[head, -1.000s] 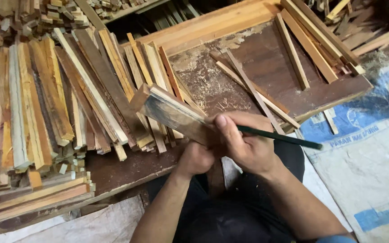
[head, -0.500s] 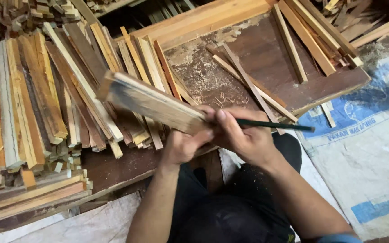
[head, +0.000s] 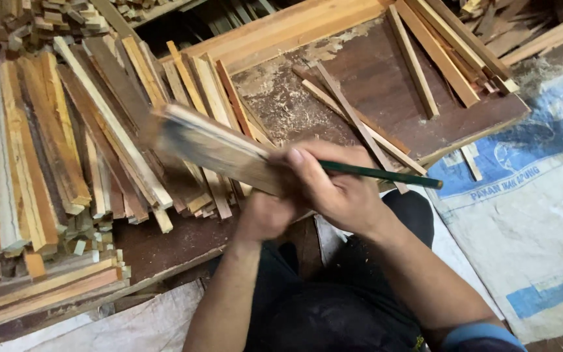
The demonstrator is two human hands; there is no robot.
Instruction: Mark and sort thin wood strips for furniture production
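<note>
My left hand [head: 265, 215] grips the near end of a flat wooden slat [head: 213, 146] that points up and to the left, its far end blurred by motion. My right hand [head: 333, 186] lies over the slat's near end and holds a dark green pencil [head: 382, 174], whose back end sticks out to the right. The pencil tip is hidden under my fingers. Both hands meet above my lap, just in front of the dark wooden board [head: 392, 85].
A thick pile of wooden strips [head: 60, 156] covers the left. Loose sticks [head: 438, 52] and sawdust [head: 281, 104] lie on the dark board. A white and blue woven sack [head: 542, 215] spreads at the right. Stacked slats [head: 40, 293] sit at the lower left.
The slat has swung and shifted between frames, its far end now blurred. Both hands stay together on its near end, with the pencil still in my right hand.
</note>
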